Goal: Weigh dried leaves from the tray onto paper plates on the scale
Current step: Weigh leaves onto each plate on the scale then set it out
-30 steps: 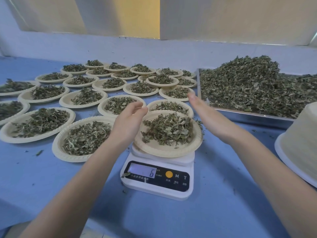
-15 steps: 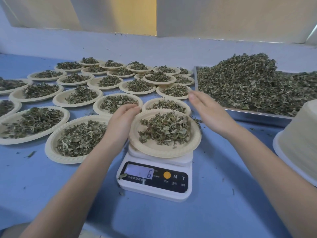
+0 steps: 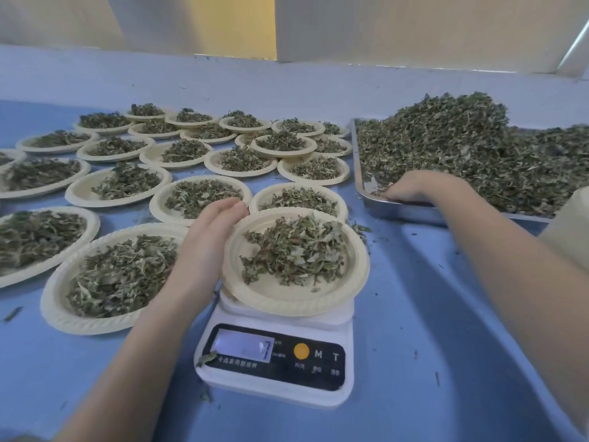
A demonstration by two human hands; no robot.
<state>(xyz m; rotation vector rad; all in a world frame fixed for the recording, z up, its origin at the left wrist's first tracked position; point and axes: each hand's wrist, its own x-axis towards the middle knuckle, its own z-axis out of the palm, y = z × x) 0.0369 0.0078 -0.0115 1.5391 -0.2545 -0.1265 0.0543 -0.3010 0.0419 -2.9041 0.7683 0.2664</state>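
Right hand (image 3: 417, 189) now in tray (image 3: 398, 208) on blue table (image 3: 430, 314).

A blue table surface (image 3: 414, 314) fills most of the view and turns up at its far edge into a low pale blue-white ledge (image 3: 255, 81). Behind the ledge stand flat cream wall panels (image 3: 414, 27), with a strip of stronger yellow (image 3: 236, 23) between them (whether it is a wall or an opening cannot be told). The light is soft and even, casting faint shadows.
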